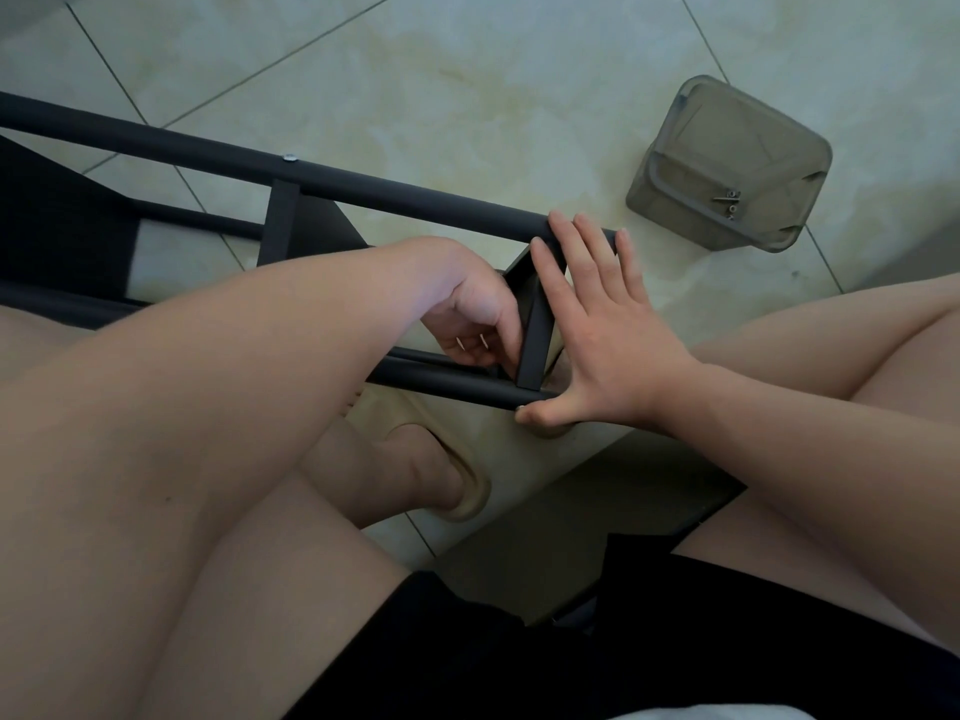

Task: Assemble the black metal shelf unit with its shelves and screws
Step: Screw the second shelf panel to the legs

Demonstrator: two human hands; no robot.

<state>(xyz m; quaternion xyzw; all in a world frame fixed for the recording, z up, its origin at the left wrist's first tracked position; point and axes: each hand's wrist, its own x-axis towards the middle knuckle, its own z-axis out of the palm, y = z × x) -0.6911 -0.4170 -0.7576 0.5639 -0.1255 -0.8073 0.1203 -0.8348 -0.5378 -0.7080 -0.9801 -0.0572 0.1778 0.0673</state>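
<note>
The black metal shelf unit (363, 187) lies on its side across the tiled floor, its long tubes running from upper left to the centre. A screw head (287, 158) shows on the far tube. A black shelf panel (535, 330) stands between the two tubes at their right end. My right hand (597, 324) is spread flat over that end, fingertips on the far tube, thumb under the near tube. My left hand (475, 314) reaches inside the frame, fingers curled at the shelf's inner corner; what they hold is hidden.
A translucent grey plastic container (727, 163) sits on the floor at the upper right with a few screws (730, 202) inside. My bare legs and a foot in a beige sandal (457, 491) fill the lower frame. A dark mesh shelf (57, 231) is at the left.
</note>
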